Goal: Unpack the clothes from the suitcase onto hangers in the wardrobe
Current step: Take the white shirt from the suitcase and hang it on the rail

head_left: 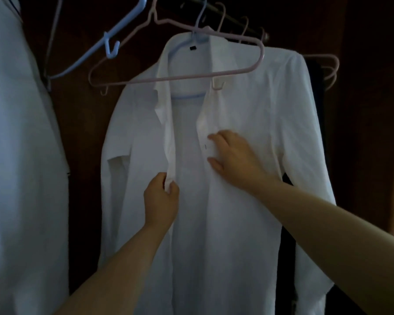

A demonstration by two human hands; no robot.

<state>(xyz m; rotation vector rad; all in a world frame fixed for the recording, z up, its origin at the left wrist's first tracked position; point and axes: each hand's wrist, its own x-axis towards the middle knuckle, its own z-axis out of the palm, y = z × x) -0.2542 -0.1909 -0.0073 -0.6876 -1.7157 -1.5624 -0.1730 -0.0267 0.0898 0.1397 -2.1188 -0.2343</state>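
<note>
White garments, 2: shirt (237,92) on a hanger; second garment (14,133) at left edge.
Blue hangers, 2: bare blue hanger (77,59); blue hanger in shirt (187,96).
Pink hangers: front pink hanger (168,79); several behind, count unclear.
Hands, 2: left hand (160,201), right hand (232,155).

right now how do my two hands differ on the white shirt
The left hand pinches one front edge of the white shirt with curled fingers; the right hand rests on the other front panel, fingers spread. The left hand is lower, the right hand higher up the front. Both touch the same hanging shirt.
</note>
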